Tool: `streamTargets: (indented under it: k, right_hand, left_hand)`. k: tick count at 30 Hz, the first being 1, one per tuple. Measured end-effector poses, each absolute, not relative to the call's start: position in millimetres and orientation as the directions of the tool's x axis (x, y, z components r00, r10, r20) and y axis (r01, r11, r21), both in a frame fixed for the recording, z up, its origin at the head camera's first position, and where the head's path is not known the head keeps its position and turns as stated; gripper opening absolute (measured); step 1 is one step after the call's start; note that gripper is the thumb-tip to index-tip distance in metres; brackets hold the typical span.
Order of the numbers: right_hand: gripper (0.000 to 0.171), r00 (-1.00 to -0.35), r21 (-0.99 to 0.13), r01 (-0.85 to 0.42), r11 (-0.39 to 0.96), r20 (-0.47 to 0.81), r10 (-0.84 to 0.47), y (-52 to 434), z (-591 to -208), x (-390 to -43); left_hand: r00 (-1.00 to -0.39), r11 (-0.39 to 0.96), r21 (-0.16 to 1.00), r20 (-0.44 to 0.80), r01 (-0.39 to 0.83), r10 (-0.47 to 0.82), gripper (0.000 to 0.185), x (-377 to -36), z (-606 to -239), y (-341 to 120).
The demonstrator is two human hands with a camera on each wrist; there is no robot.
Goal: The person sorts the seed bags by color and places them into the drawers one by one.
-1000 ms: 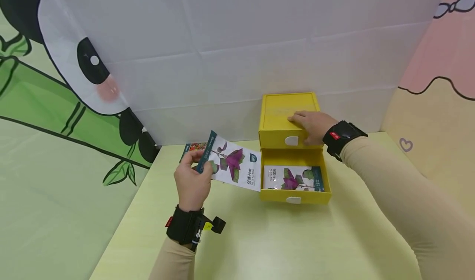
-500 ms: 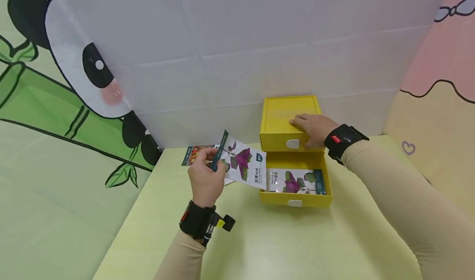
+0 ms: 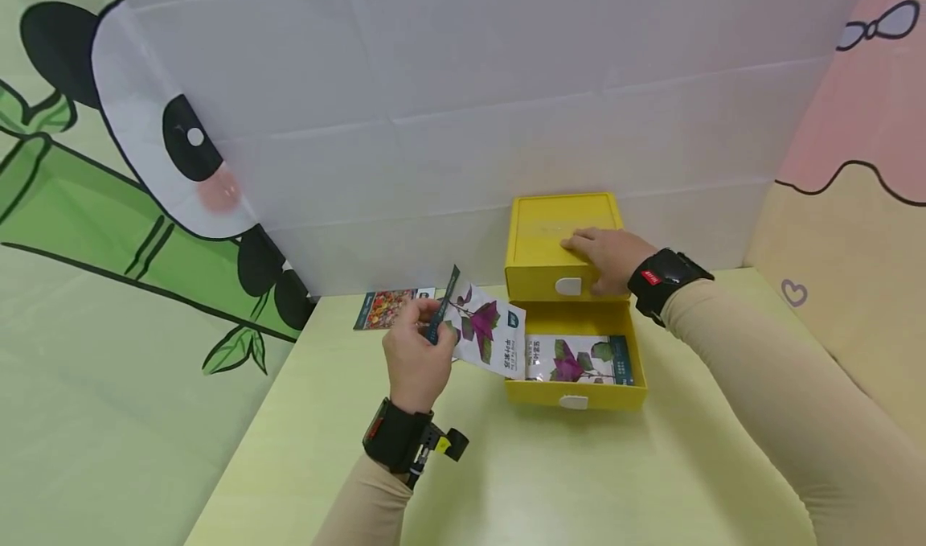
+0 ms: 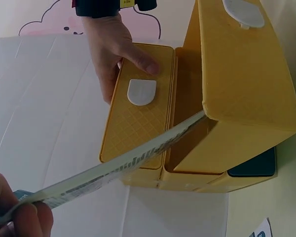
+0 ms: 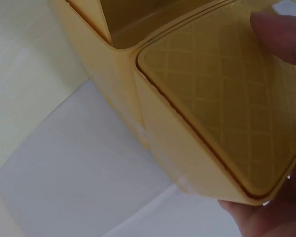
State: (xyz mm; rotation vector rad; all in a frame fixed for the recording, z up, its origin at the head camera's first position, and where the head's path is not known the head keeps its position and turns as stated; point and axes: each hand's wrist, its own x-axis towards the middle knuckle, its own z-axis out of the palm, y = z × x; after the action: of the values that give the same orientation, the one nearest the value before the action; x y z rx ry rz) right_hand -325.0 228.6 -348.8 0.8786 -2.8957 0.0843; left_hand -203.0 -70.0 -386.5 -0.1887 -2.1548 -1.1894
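A yellow two-drawer box (image 3: 557,236) stands against the back wall. Its lower drawer (image 3: 575,390) is pulled out, and a seed packet with a purple plant (image 3: 579,359) lies flat inside. My right hand (image 3: 608,256) lies on the box top with the thumb down on the upper drawer's front, near its white tab (image 4: 141,92). My left hand (image 3: 419,357) pinches the teal top edge of a second purple-plant packet (image 3: 486,333), holding it tilted with its lower corner at the open drawer's left rim. In the left wrist view this packet (image 4: 113,173) appears edge-on before the box (image 4: 237,98).
A third packet with a colourful picture (image 3: 387,307) lies flat on the pale green table (image 3: 550,482) near the back wall, left of the box. White sheeting and cartoon panels close in the table at the back and on both sides.
My left hand has carried its packet to the right, from left of the box to the open drawer's left rim. The right hand has stayed on the box.
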Motion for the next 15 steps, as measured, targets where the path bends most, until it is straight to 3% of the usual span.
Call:
streamTargets:
  k: [15]
  right_hand:
    - [0.076,-0.823,-0.024,-0.558,0.829,0.147,-0.549,229.7,-349.9,-324.3]
  left_hand:
    - [-0.799,0.574,0.718,0.576,0.394,-0.172,0.02,-207.0,-400.0,-54.9]
